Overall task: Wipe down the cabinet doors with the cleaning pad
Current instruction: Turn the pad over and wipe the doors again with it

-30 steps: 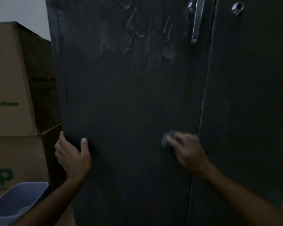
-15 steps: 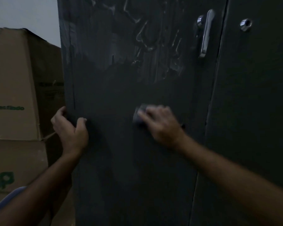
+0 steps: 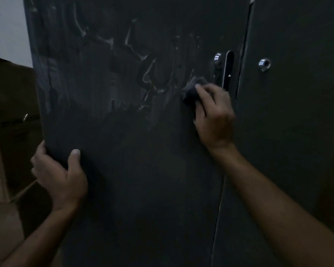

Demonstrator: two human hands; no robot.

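A dark grey cabinet door (image 3: 135,170) fills the middle of the view, with pale wet streaks across its upper half. My right hand (image 3: 212,114) presses a small grey cleaning pad (image 3: 191,89) flat against the door, just left of the chrome handle (image 3: 228,70). My left hand (image 3: 60,176) grips the door's left edge, thumb on the front face and fingers wrapped behind it. A second dark door (image 3: 297,132) stands to the right, carrying a round chrome lock (image 3: 264,64).
Stacked cardboard boxes (image 3: 10,116) stand to the left of the cabinet, close behind the door's free edge. A pale wall (image 3: 6,26) shows above them. The scene is dim.
My right hand has swept the pad up and to the right, from mid-door to beside the handle. The view has tilted upward, and my left hand stays on the door edge.
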